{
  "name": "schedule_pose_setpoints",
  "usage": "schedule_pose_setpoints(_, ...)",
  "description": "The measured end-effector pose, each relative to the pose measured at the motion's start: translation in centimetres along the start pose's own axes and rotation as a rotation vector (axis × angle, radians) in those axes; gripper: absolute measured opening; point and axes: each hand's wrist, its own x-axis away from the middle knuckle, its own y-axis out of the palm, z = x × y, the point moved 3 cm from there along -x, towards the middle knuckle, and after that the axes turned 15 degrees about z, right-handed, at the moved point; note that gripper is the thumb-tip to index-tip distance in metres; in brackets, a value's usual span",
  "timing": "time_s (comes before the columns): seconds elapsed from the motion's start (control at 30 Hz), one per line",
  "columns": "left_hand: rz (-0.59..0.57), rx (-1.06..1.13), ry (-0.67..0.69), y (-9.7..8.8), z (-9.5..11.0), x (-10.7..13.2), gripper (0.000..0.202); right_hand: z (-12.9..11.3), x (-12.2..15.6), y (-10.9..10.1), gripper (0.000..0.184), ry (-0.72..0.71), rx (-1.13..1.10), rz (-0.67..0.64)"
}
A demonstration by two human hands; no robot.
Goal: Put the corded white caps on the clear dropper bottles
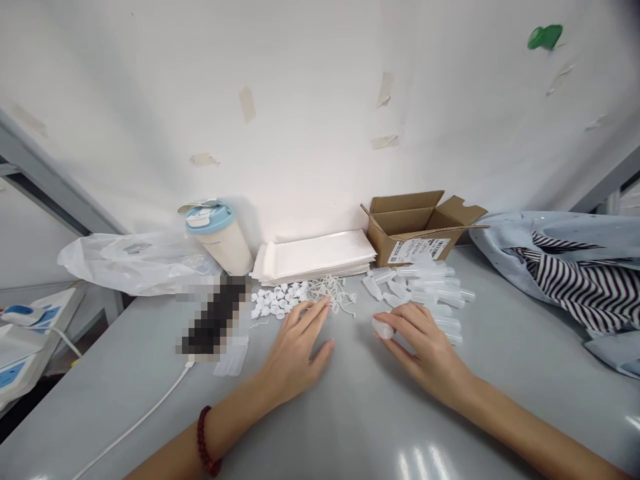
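Note:
My left hand [295, 350] lies flat on the grey table [350, 407], fingers stretched toward a small tangle of thin white plastic straps [333, 291] and a heap of small white caps [277, 300]. It holds nothing. My right hand [423, 347] rests on the table with its fingers curled round a small clear plastic tube [383, 328]. Just beyond that hand lies a pile of several more clear tubes [425, 290].
Against the white wall stand a stack of white packets [315, 257], an open cardboard box [417, 227] and a cup with a blue lid [220, 237]. A plastic bag [135, 260] lies left, striped cloth [575, 273] right. A white cable [135, 423] crosses the near left.

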Motion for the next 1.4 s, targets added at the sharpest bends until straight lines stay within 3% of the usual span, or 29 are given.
schedule_pose_setpoints(0.3, 0.094, 0.075, 0.0, -0.2, -0.3, 0.0, 0.044, -0.7, 0.4, 0.6, 0.023, 0.124, -0.089, -0.141)
schedule_pose_setpoints(0.57, 0.262, 0.222, 0.148, -1.1, 1.6, 0.3, 0.042, -1.2, 1.3, 1.0, 0.033, 0.136, -0.144, -0.228)
schedule_pose_setpoints(0.7, 0.233, 0.234, 0.237, -1.4, 3.1, 0.6, 0.042, -1.7, 0.9, 0.3, 0.038, 0.336, -0.271, -0.198)
schedule_pose_setpoints(0.87, 0.217, 0.289, 0.245, -1.6, 4.2, 0.9, 0.041, -1.6, 0.1, -0.4, 0.012, 0.67, -0.445, -0.172)
schedule_pose_setpoints(1.07, 0.199, 0.367, 0.195, -1.5, 4.6, 1.4, 0.042, -1.0, 0.0, -0.2, 0.02, 1.007, -0.705, -0.103)
schedule_pose_setpoints(1.27, 0.282, 0.415, 0.088, -1.7, 4.3, 1.1, 0.038, -1.6, 0.3, 0.4, 0.025, 1.185, -0.895, -0.13)
schedule_pose_setpoints(1.4, 0.311, 0.399, 0.055, -1.6, 4.0, 1.1, 0.038, -1.8, 0.4, 0.5, 0.028, 1.226, -0.913, -0.127)
